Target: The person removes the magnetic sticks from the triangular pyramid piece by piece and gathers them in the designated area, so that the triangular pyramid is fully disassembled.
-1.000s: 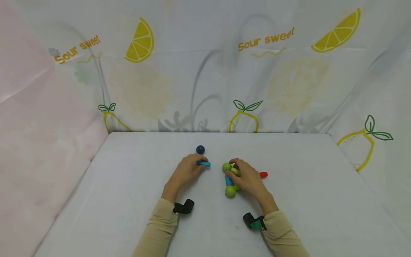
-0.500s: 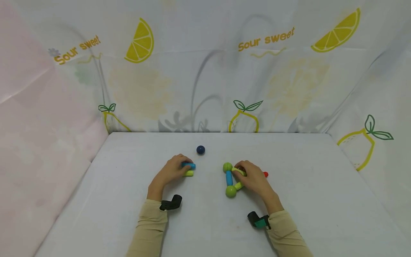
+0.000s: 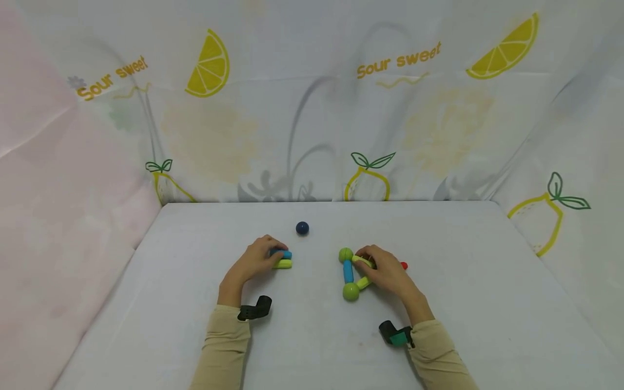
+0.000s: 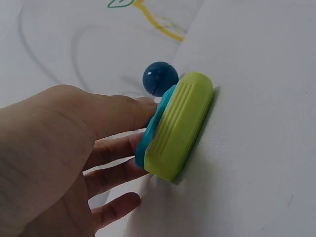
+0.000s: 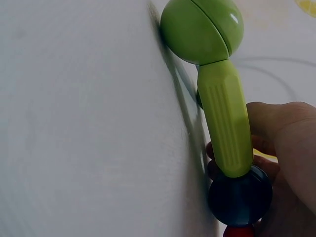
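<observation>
My left hand (image 3: 253,261) pinches a blue magnetic rod (image 3: 286,254). Alongside it lies a yellow-green rod (image 4: 181,126), which appears to touch the blue one in the left wrist view. On the right, my right hand (image 3: 387,272) grips the upper yellow-green rod (image 3: 362,261) of a joined ball-and-rod shape. That shape has a green ball (image 3: 345,254) at its top, a second green ball (image 3: 350,292) below, and a blue rod (image 3: 348,272) linking them. A lower yellow-green rod (image 3: 363,283) runs under the hand. The right wrist view shows a dark blue ball (image 5: 240,195) joined to a red rod (image 5: 239,231).
A loose dark blue ball (image 3: 302,228) lies toward the back of the white table (image 3: 312,336). Behind the table hangs a printed cloth (image 3: 273,119) with lemon drawings.
My left hand has carried the blue rod leftward, away from the loose ball, to beside the yellow-green rod. My right hand has shifted slightly right and stays on the joined shape.
</observation>
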Available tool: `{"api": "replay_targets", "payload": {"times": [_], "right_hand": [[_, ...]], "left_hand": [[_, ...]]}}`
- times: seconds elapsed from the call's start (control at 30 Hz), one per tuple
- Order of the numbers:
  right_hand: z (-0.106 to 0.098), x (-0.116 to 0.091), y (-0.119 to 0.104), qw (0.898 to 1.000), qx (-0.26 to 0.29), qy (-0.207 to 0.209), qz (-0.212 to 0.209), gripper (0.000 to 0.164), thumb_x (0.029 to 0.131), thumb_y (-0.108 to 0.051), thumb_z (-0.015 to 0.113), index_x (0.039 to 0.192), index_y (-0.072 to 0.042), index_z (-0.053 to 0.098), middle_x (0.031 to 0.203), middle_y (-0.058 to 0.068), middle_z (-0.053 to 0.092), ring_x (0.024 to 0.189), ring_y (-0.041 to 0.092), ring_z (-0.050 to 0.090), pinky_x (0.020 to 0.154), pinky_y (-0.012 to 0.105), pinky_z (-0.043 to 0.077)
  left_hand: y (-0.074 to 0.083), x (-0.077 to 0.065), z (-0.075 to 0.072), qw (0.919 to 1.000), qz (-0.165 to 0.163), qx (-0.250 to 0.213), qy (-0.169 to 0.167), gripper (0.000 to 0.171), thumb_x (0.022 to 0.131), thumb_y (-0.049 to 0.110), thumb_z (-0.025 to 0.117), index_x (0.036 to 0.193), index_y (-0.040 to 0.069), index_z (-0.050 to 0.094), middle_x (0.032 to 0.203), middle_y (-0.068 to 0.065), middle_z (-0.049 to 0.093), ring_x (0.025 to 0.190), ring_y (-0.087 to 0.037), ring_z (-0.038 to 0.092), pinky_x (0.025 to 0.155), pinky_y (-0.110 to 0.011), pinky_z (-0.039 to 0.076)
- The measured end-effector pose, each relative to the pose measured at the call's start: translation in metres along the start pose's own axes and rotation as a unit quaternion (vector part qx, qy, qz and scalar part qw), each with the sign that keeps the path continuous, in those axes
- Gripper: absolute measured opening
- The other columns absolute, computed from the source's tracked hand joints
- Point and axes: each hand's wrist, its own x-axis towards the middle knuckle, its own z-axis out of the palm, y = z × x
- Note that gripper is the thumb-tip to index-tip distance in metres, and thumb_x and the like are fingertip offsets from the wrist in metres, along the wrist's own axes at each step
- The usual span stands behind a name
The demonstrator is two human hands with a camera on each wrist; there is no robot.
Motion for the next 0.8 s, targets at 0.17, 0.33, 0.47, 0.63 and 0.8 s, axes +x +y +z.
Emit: {"api": "replay_targets", "payload": {"times": [0.17,0.33,0.47,0.63,0.8], "right_hand": [[0.001,-0.001,0.000,1.000,0.006,-0.003,-0.011,0.023,0.091,-0.021,0.063,0.111,-0.011,0.063,0.092,-0.001,0.062,0.079,0.011,0.051,0.071,0.025,0.045],[0.003,0.000,0.001,0.999,0.008,-0.001,-0.033,0.023,0.090,-0.021,0.064,0.111,-0.011,0.063,0.096,-0.001,0.064,0.080,0.010,0.052,0.073,0.026,0.046],[0.005,0.000,0.001,0.998,0.008,-0.007,-0.054,0.023,0.090,-0.021,0.064,0.111,-0.011,0.064,0.100,0.000,0.065,0.083,0.011,0.055,0.076,0.029,0.047],[0.005,0.000,0.000,0.998,0.009,-0.011,-0.060,0.023,0.091,-0.023,0.063,0.111,-0.013,0.064,0.102,-0.001,0.065,0.087,0.012,0.057,0.079,0.032,0.048],[0.005,0.001,0.001,0.998,0.012,-0.013,-0.059,0.022,0.091,-0.024,0.063,0.111,-0.014,0.064,0.104,-0.002,0.066,0.093,0.013,0.060,0.082,0.034,0.049]], "left_hand": [[0.013,0.009,0.009,0.9958,0.049,0.012,0.077,0.019,0.094,0.012,0.056,0.109,0.011,0.067,0.107,-0.007,0.062,0.104,-0.026,0.057,0.087,-0.049,0.042],[0.045,0.025,0.038,0.9854,0.150,0.015,0.080,0.025,0.091,0.005,0.060,0.115,0.010,0.063,0.111,-0.007,0.061,0.106,-0.023,0.056,0.091,-0.041,0.046],[0.063,0.033,0.065,0.9836,0.180,0.017,0.001,0.039,0.091,0.005,0.060,0.129,0.011,0.054,0.129,-0.008,0.053,0.122,-0.024,0.050,0.102,-0.039,0.042],[0.069,0.035,0.079,0.9838,0.172,0.028,-0.042,0.046,0.092,0.008,0.059,0.137,0.013,0.047,0.137,-0.005,0.052,0.128,-0.022,0.047,0.104,-0.041,0.040],[0.071,0.036,0.080,0.9848,0.168,0.031,-0.033,0.041,0.093,0.008,0.059,0.133,0.011,0.051,0.129,-0.003,0.058,0.121,-0.018,0.052,0.103,-0.036,0.041]]}}
